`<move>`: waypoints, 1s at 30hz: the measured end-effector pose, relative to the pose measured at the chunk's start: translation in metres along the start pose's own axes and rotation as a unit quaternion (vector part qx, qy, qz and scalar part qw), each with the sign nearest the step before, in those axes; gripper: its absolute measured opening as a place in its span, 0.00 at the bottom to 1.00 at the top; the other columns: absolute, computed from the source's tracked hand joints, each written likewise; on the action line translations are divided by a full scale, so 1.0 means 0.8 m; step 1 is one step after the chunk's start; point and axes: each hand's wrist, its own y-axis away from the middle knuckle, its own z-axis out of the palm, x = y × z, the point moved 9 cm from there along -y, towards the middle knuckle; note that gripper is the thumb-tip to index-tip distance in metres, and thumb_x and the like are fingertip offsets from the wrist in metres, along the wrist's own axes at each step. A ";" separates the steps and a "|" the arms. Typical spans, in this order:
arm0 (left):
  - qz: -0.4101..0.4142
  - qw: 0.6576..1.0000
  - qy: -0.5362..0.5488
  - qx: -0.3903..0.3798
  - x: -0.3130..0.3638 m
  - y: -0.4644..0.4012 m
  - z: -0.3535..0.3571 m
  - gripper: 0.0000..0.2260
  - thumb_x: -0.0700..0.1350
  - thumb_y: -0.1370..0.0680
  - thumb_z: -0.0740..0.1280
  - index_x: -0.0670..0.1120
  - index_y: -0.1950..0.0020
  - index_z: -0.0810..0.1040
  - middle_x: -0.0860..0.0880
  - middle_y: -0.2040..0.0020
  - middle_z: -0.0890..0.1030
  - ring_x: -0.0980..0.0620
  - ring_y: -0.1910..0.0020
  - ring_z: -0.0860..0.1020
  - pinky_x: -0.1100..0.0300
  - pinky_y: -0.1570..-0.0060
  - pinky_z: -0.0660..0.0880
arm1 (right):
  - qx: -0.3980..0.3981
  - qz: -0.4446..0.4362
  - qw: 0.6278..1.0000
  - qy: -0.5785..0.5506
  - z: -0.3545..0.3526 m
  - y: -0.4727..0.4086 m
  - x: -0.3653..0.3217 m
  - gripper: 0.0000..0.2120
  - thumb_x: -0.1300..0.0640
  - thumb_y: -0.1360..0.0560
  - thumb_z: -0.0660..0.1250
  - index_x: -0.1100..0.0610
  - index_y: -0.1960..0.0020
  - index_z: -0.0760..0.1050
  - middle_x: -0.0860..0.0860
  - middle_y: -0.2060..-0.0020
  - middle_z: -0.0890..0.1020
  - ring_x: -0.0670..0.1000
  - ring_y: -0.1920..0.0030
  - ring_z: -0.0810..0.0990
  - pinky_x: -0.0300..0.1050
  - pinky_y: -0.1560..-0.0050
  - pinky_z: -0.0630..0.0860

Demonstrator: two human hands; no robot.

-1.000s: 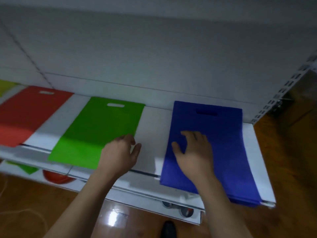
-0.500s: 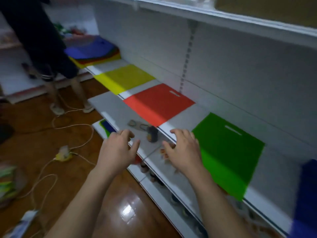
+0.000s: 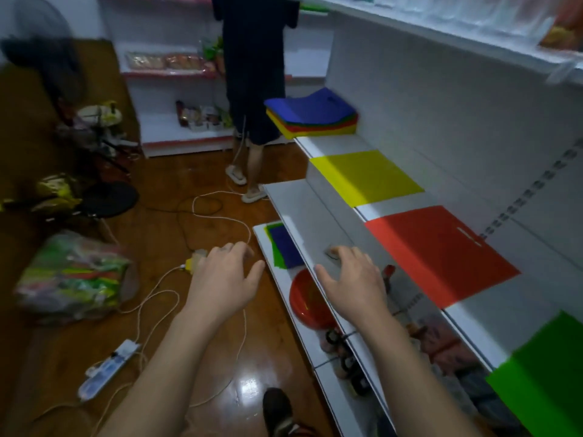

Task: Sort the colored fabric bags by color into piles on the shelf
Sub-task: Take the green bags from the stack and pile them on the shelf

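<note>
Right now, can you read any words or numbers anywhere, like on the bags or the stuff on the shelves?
No text can be read anywhere.
Yellow bag, red bag, green bag: plain, no print.
Packets on the far shelf: too blurred to read.
Power strip on the floor: markings too small to read.

Head view, angled down along shelf [image 3: 318, 212], hands [image 3: 353, 279] close

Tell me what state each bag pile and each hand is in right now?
mixed stack: unsorted, several colors, blue on top
yellow bag: flat on shelf
red bag: flat, handle slot toward the wall
green bag: flat, overhanging shelf edge
left hand: open, empty
right hand: open, empty
</note>
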 end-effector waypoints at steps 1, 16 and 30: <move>-0.008 1.000 0.000 0.001 -0.016 -0.007 0.002 0.16 0.60 0.21 0.60 0.53 0.40 0.75 0.54 0.45 0.79 0.53 0.44 0.74 0.52 0.42 0.74 | -0.008 -0.006 1.000 -0.001 0.014 -0.014 -0.012 0.21 0.41 0.24 0.62 0.51 0.36 0.71 0.50 0.41 0.76 0.53 0.38 0.71 0.50 0.38 0.67; -0.006 0.998 -0.039 -0.048 -0.124 -0.346 0.009 0.15 0.59 0.21 0.60 0.53 0.40 0.74 0.55 0.45 0.78 0.55 0.45 0.75 0.52 0.42 0.75 | -0.048 0.054 0.995 -0.070 0.153 -0.332 -0.084 0.20 0.42 0.23 0.62 0.52 0.36 0.71 0.50 0.43 0.77 0.52 0.42 0.74 0.47 0.45 0.71; 0.140 0.988 0.000 -0.058 -0.043 -0.631 0.044 0.14 0.58 0.21 0.62 0.52 0.40 0.74 0.54 0.47 0.78 0.55 0.46 0.75 0.53 0.45 0.77 | 0.005 0.191 0.977 -0.093 0.148 -0.524 -0.034 0.17 0.42 0.24 0.62 0.49 0.39 0.72 0.45 0.49 0.79 0.47 0.51 0.76 0.40 0.57 0.67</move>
